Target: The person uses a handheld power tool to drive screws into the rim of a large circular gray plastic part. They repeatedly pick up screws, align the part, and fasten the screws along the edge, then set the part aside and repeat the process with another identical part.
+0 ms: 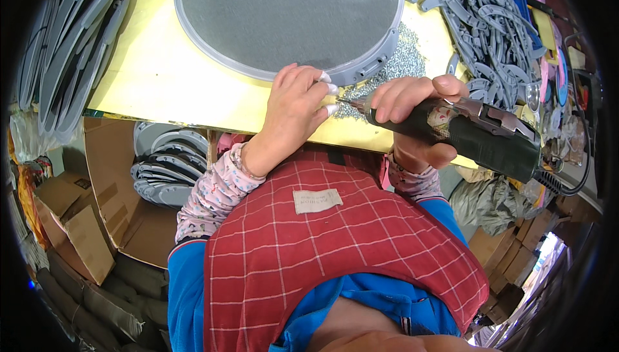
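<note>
My right hand [412, 103] is wrapped round a dark electric screwdriver [493, 142] with a metal lever on its side and a cord at its back end. Its bit points left, over the table's near edge. At the bit's tip, the fingers of my left hand [300, 97] are pinched, with white wrappings on several fingertips. Whatever they hold is too small to make out. Just beyond lies a large round grey panel [290, 16] with a pale grey rim and a slotted piece on its near right edge. A heap of small metal screws [407, 55] spreads beside that rim.
Many curved grey plastic parts [480, 23] are piled at the right of the yellow table [138, 74]. Stacked grey panels [80, 42] stand at the far left. Below the table edge, a cardboard box [106, 178] holds more grey parts [169, 165]. The screwdriver's cord [588, 152] loops at the right.
</note>
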A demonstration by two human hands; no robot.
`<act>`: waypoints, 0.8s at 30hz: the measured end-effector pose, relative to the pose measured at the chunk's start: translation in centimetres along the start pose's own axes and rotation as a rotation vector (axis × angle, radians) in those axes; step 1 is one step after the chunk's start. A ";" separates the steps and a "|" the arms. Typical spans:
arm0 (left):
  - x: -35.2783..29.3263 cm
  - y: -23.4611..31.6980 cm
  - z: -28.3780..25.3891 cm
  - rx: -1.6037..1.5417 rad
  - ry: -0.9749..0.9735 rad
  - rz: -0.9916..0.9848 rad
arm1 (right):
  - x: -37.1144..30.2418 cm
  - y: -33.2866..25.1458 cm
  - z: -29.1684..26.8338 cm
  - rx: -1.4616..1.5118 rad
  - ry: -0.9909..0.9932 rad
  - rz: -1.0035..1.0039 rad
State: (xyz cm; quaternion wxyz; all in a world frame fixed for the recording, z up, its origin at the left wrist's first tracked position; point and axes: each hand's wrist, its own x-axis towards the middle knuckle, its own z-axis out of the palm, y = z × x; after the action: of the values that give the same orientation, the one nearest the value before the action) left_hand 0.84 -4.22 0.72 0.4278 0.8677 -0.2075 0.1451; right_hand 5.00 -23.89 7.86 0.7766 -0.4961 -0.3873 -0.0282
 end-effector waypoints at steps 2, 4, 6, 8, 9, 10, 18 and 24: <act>-0.1 0.1 -0.3 -0.017 -0.014 -0.019 | 0.0 0.0 0.1 0.046 0.017 -0.006; -0.1 -0.1 -0.3 -0.010 -0.006 -0.019 | 0.1 0.1 0.0 0.069 0.034 0.006; -0.2 -0.3 -0.2 -0.011 0.001 -0.047 | 0.1 0.3 -0.1 0.009 0.053 0.072; -0.5 -0.6 -0.1 -0.031 0.008 -0.102 | -0.2 0.7 0.0 0.003 0.091 0.137; -0.5 -0.6 -0.2 -0.028 0.007 -0.091 | -0.5 0.9 0.0 -0.063 0.103 0.182; -0.6 -0.6 -0.3 -0.023 0.004 -0.083 | -0.7 1.2 0.1 -0.125 0.116 0.229; -0.1 0.2 0.0 -0.001 0.028 0.015 | -0.4 0.6 0.0 0.075 0.094 0.087; -0.1 0.3 0.2 -0.057 0.019 -0.042 | -0.1 0.3 -0.2 -0.013 0.029 0.027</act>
State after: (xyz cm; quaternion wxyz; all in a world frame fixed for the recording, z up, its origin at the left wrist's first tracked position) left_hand 0.66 -4.53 0.77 0.4571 0.8580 -0.1891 0.1382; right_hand 5.14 -23.93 7.51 0.7794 -0.5058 -0.3688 -0.0272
